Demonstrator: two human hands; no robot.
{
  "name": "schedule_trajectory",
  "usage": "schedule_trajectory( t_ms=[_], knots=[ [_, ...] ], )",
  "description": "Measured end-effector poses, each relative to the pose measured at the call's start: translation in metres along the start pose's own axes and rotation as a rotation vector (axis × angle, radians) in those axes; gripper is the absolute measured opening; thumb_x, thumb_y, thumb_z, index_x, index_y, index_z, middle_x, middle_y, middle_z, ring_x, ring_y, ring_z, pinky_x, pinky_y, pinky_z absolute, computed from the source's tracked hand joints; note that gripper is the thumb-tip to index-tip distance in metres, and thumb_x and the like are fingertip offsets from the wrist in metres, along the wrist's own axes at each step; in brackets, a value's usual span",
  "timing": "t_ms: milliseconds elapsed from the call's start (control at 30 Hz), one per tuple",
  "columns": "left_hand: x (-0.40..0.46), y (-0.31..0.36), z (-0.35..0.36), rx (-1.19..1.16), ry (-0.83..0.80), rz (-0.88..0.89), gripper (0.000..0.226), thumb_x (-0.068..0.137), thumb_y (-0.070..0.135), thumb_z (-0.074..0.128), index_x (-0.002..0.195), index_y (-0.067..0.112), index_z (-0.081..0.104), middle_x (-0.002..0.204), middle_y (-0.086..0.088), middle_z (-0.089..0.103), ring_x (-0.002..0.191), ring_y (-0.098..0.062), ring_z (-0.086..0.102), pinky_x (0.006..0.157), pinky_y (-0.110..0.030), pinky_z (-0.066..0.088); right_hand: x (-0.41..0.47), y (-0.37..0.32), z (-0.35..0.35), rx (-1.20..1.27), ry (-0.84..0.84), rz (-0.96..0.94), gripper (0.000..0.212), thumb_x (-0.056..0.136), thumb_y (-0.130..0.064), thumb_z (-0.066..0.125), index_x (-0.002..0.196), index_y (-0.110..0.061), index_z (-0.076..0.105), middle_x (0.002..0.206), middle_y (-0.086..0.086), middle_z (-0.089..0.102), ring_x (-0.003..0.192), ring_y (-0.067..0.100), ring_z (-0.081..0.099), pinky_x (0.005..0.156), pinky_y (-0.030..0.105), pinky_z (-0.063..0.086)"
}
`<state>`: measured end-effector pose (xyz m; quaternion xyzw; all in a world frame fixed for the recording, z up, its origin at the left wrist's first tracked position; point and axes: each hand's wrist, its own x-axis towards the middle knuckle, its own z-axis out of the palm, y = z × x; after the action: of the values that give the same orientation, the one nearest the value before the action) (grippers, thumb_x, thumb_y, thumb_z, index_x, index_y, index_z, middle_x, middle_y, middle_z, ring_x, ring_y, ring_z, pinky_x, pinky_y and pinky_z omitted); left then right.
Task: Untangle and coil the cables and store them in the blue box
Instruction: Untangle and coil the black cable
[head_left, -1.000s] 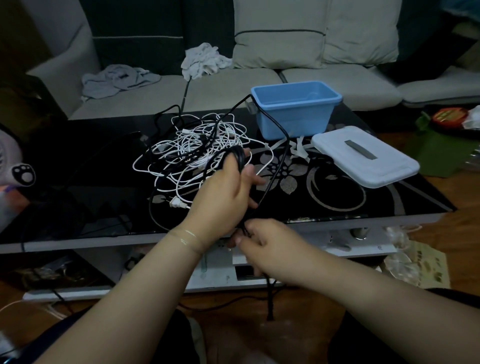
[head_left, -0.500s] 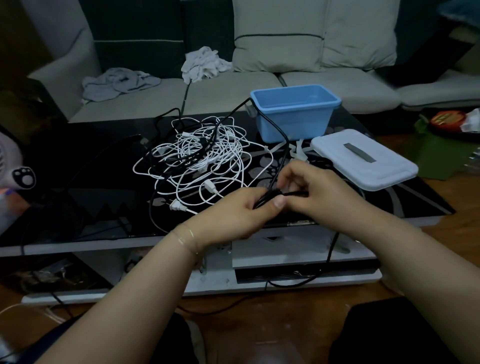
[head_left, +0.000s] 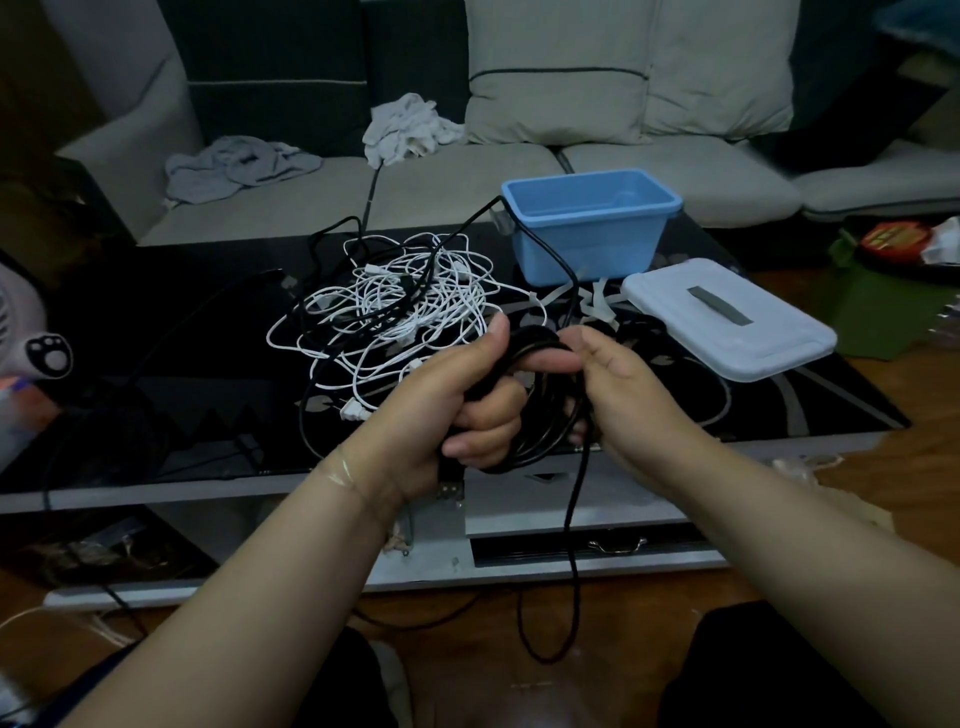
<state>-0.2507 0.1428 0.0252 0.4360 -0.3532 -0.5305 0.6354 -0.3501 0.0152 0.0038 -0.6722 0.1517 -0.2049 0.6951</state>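
On the dark table (head_left: 156, 415) lies a tangle of white cables (head_left: 400, 312), behind it the blue box (head_left: 592, 228) (lid off). The left hand (head_left: 457, 400) grips coiled black cable (head_left: 540, 415); the right hand (head_left: 623, 374) pinches its loop

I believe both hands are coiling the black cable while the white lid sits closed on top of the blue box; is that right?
Not quite. The head view shows the white lid lying flat on the table beside the blue box, which stands open. The rest holds: the left hand and right hand are coiling the black cable.
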Motion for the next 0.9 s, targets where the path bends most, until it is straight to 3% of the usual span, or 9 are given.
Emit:
schedule_trajectory(
  t_ms=[67, 267, 400, 467, 600, 667, 800, 867, 900],
  knots=[
    [0.001, -0.002, 0.002, -0.049, 0.012, 0.002, 0.056, 0.092, 0.047, 0.034, 0.107, 0.008, 0.070, 0.038, 0.012, 0.021, 0.027, 0.000, 0.017, 0.036, -0.014, 0.013, -0.001, 0.000, 0.005, 0.089, 0.041, 0.030, 0.026, 0.103, -0.025, 0.033, 0.091, -0.020, 0.056, 0.047, -0.008, 0.043, 0.039, 0.004, 0.036, 0.037, 0.017, 0.030],
    [0.003, -0.009, 0.015, 0.060, 0.071, 0.059, 0.040, 0.093, 0.033, 0.042, 0.112, 0.007, 0.066, 0.040, 0.012, 0.022, 0.029, -0.001, 0.018, 0.037, -0.016, 0.012, -0.006, 0.007, 0.015, 0.029, 0.250, 0.096, 0.056, 0.100, -0.051, 0.024, 0.071, -0.022, 0.063, 0.049, -0.002, 0.054, 0.042, 0.009, 0.047, 0.040, 0.021, 0.034],
    [0.005, -0.014, 0.021, 0.020, 0.034, 0.054, 0.038, 0.093, 0.039, 0.044, 0.092, 0.011, 0.070, 0.039, 0.011, 0.024, 0.028, -0.001, 0.019, 0.036, -0.013, 0.016, -0.006, 0.014, 0.017, -0.025, 0.385, 0.064, 0.065, 0.099, -0.051, 0.026, 0.080, -0.006, 0.068, 0.082, 0.015, 0.071, 0.078, 0.019, 0.067, 0.070, 0.027, 0.050],
    [0.005, -0.014, 0.023, -0.033, 0.020, 0.055, 0.040, 0.091, 0.043, 0.044, 0.080, 0.014, 0.068, 0.038, 0.011, 0.025, 0.027, -0.001, 0.021, 0.036, -0.011, 0.020, -0.003, 0.015, 0.016, 0.003, 0.394, 0.056, 0.063, 0.098, -0.051, 0.030, 0.076, -0.004, 0.066, 0.079, 0.017, 0.069, 0.077, 0.021, 0.065, 0.068, 0.025, 0.049],
    [0.006, -0.013, 0.027, -0.080, 0.052, 0.062, 0.048, 0.089, 0.046, 0.037, 0.098, 0.012, 0.069, 0.039, 0.012, 0.023, 0.029, -0.002, 0.023, 0.036, -0.013, 0.023, -0.001, 0.013, 0.017, 0.074, 0.312, 0.141, 0.059, 0.093, -0.059, 0.036, 0.085, -0.011, 0.070, 0.076, 0.009, 0.072, 0.077, 0.019, 0.069, 0.069, 0.029, 0.052],
    [0.006, -0.012, 0.029, -0.095, 0.092, 0.073, 0.055, 0.088, 0.048, 0.034, 0.113, 0.009, 0.063, 0.040, 0.011, 0.022, 0.031, -0.004, 0.031, 0.036, -0.016, 0.029, -0.001, 0.011, 0.016, 0.107, 0.239, 0.175, 0.051, 0.096, -0.053, 0.039, 0.088, -0.013, 0.068, 0.063, 0.002, 0.068, 0.066, 0.018, 0.068, 0.058, 0.028, 0.051],
    [0.009, -0.005, 0.023, -0.155, 0.206, 0.142, 0.060, 0.096, 0.050, 0.025, 0.122, 0.007, 0.057, 0.040, 0.010, 0.026, 0.036, -0.006, 0.044, 0.039, -0.017, 0.037, -0.001, 0.011, 0.020, 0.063, 0.073, 0.220, 0.043, 0.102, -0.038, 0.032, 0.072, -0.016, 0.053, 0.044, -0.003, 0.045, 0.042, 0.015, 0.039, 0.043, 0.020, 0.030],
    [0.010, -0.001, 0.017, -0.196, 0.236, 0.175, 0.061, 0.099, 0.049, 0.020, 0.123, 0.006, 0.055, 0.046, 0.009, 0.046, 0.031, -0.002, 0.034, 0.035, -0.014, 0.029, -0.004, 0.017, 0.026, -0.019, -0.009, 0.226, 0.034, 0.103, -0.028, 0.032, 0.072, -0.017, 0.043, 0.046, -0.002, 0.037, 0.042, 0.015, 0.030, 0.042, 0.020, 0.025],
    [0.010, 0.001, 0.014, -0.205, 0.247, 0.188, 0.061, 0.099, 0.049, 0.018, 0.124, 0.005, 0.053, 0.061, 0.006, 0.063, 0.029, 0.000, 0.031, 0.034, -0.013, 0.025, -0.006, 0.019, 0.029, -0.075, -0.048, 0.208, 0.031, 0.103, -0.025, 0.033, 0.075, -0.017, 0.042, 0.048, -0.001, 0.036, 0.041, 0.013, 0.030, 0.041, 0.020, 0.025]
  ],
)
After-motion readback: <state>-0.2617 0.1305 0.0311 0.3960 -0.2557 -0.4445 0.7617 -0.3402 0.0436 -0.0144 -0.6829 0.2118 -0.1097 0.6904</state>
